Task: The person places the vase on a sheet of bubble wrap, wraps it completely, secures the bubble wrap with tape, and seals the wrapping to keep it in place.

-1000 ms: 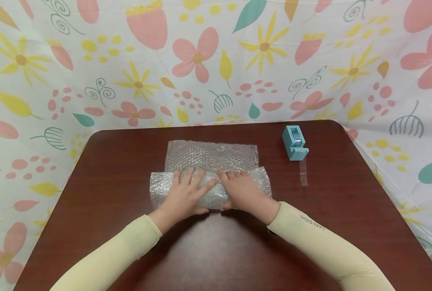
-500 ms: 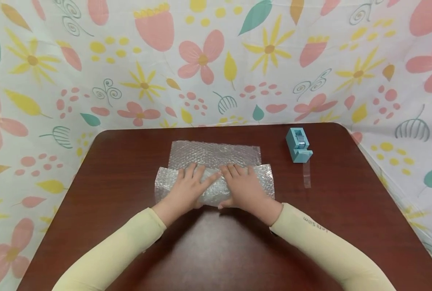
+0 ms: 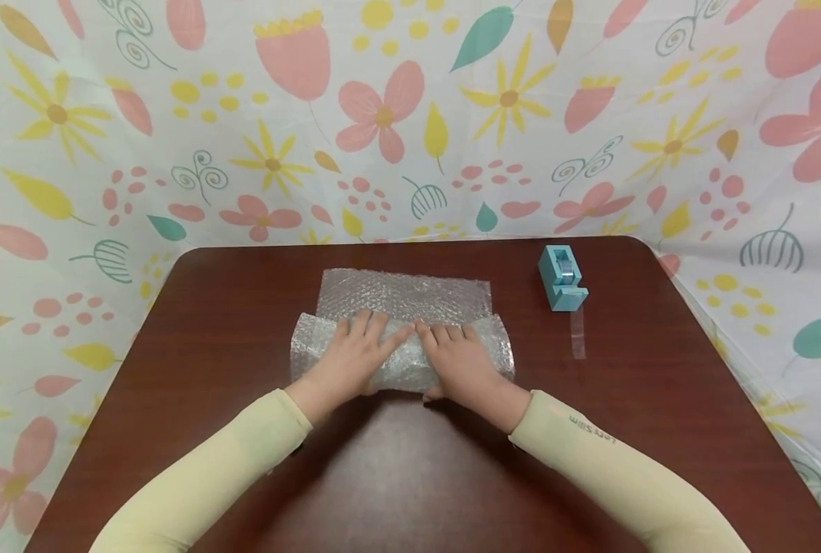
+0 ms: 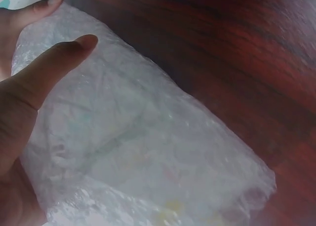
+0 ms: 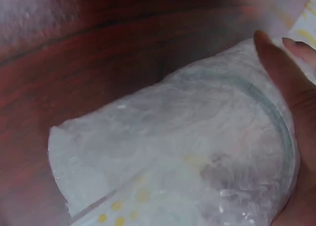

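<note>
A rolled bundle of bubble wrap [image 3: 403,361] lies across the middle of the dark wooden table [image 3: 244,307]. The unrolled part of the sheet [image 3: 403,296] stretches flat behind it. My left hand [image 3: 351,357] and right hand [image 3: 458,359] lie side by side on top of the bundle, fingers straight and pressing down. In the left wrist view, the thumb [image 4: 47,77] rests along the bundle [image 4: 148,157]. In the right wrist view, fingers [image 5: 289,97] lie against the wrap [image 5: 173,152], and a round rim shows faintly through it.
A light blue tape dispenser [image 3: 561,278] stands at the back right of the table. A clear strip of tape [image 3: 577,335] lies on the wood in front of it. A flowered cloth [image 3: 410,115] hangs around the table.
Both hands have pushed the bundle a little away from me, over the flat sheet, so less flat wrap shows behind it. The tape dispenser has not moved.
</note>
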